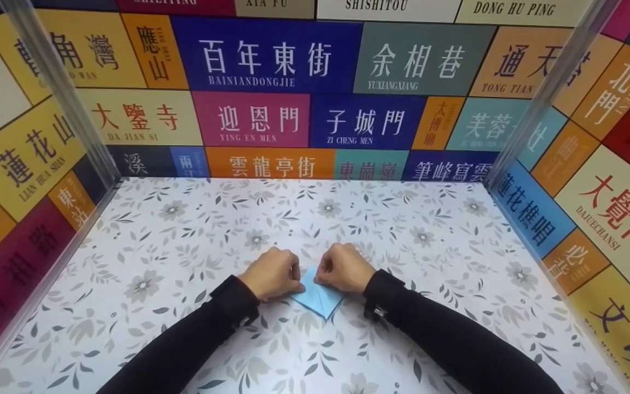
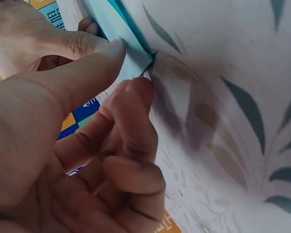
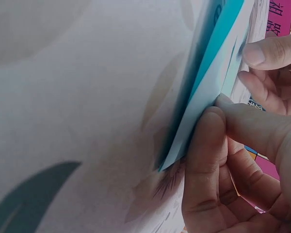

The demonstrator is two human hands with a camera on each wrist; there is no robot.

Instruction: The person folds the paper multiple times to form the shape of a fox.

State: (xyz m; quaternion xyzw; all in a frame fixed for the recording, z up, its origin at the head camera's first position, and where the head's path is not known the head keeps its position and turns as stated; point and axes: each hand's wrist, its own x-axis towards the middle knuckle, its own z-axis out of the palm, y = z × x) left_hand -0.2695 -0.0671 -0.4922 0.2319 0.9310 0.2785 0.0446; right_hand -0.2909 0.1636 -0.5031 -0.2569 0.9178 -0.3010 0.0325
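Observation:
A small light-blue folded sheet of paper [image 1: 320,300] lies on the patterned tabletop, one pointed corner toward me and a crease running up from it. My left hand [image 1: 275,273] pinches its left corner. In the left wrist view, the left thumb [image 2: 94,68] lies on top of the paper [image 2: 131,48] with curled fingertips right at the corner. On the other side, my right hand [image 1: 346,268] pinches the paper between thumb and index finger. The right wrist view shows a brighter blue layer under the pale upper face of the paper [image 3: 196,109].
The white tabletop [image 1: 184,251] has a grey flower and leaf print. Panels with colourful printed signs [image 1: 266,60] close it in at the back and both sides, with clear corner strips [image 1: 539,87] where they meet. Black sleeves cover both arms.

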